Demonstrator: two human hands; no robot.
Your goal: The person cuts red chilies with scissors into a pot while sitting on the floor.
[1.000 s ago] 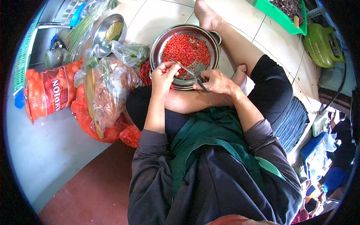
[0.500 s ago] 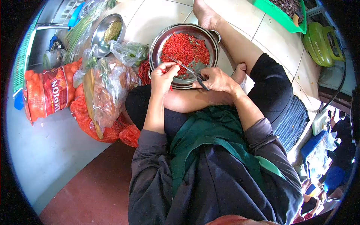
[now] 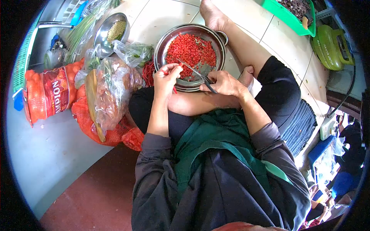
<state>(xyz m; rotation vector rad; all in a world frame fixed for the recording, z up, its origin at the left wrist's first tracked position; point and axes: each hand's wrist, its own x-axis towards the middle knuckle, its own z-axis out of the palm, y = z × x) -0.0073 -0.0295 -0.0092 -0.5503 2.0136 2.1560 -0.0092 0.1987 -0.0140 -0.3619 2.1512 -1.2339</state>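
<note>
My left hand point(image 3: 165, 81) is closed on red chilies point(image 3: 166, 72), whose ends stick out past the fingers at the pot's near edge. Scissors point(image 3: 193, 71) with black handles are in my right hand point(image 3: 226, 83), their blades angled left toward my left fingertips. Beneath both hands sits a round metal pot point(image 3: 221, 57) with side handles. Small cut red chili pieces point(image 3: 190, 49) cover much of its bottom, and a patch of bare metal shows near the blades. More whole red chilies point(image 3: 148, 74) lie just left of the pot, partly covered by plastic.
At left are a red net sack point(image 3: 52, 92), a plastic bag of brownish contents point(image 3: 113, 96) and a steel bowl point(image 3: 101, 35) of pale bits. A green crate point(image 3: 269, 7) and a green gas cylinder point(image 3: 325, 48) stand at upper right. My crossed legs flank the pot.
The scissor blades have come closer together and the right-hand grip has tightened. My left hand has shifted very slightly left, still with the chilies.
</note>
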